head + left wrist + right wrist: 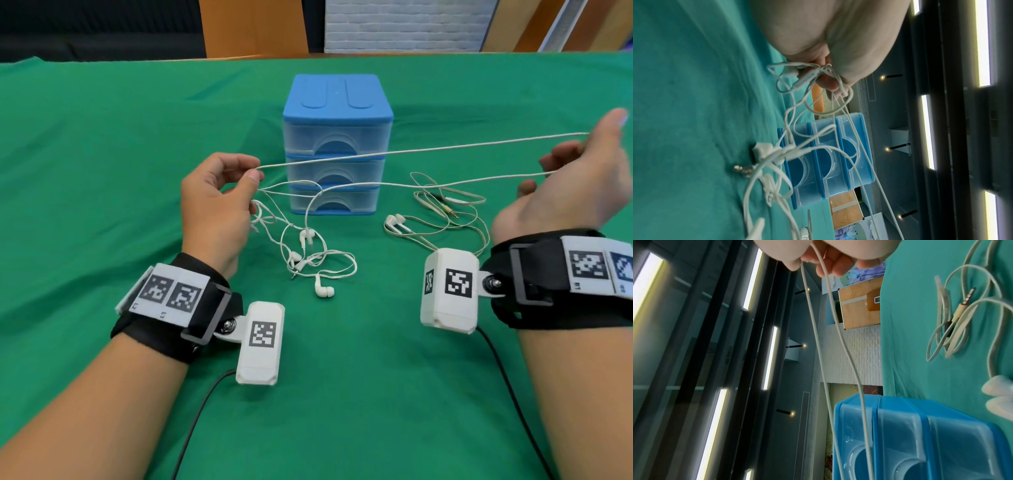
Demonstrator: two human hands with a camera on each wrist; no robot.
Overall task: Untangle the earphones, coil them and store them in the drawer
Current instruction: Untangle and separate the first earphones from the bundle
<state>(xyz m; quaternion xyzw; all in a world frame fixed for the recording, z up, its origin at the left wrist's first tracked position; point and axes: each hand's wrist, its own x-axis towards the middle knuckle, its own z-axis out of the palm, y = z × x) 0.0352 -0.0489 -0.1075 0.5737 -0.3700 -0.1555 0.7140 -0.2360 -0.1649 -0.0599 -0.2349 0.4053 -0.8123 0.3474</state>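
White earphones [305,253] lie tangled on the green cloth in front of the blue drawer unit [337,144], its three drawers closed. Two strands of their cable [428,149] stretch taut above the table between my hands. My left hand [236,178] pinches the cable between thumb and forefinger, with more loops and the inline remote [805,78] bunched at its fingers. My right hand [575,161], raised at the far right, holds the cable [818,305] where it loops round the curled fingers. The drawer unit [826,159] [920,439] shows in both wrist views.
A second pair of earphones [442,212] with a gold jack plug [964,303] lies loose on the cloth, right of the drawers and under my right hand. The green cloth [342,394] covers the whole table. Wrist camera cables trail toward me.
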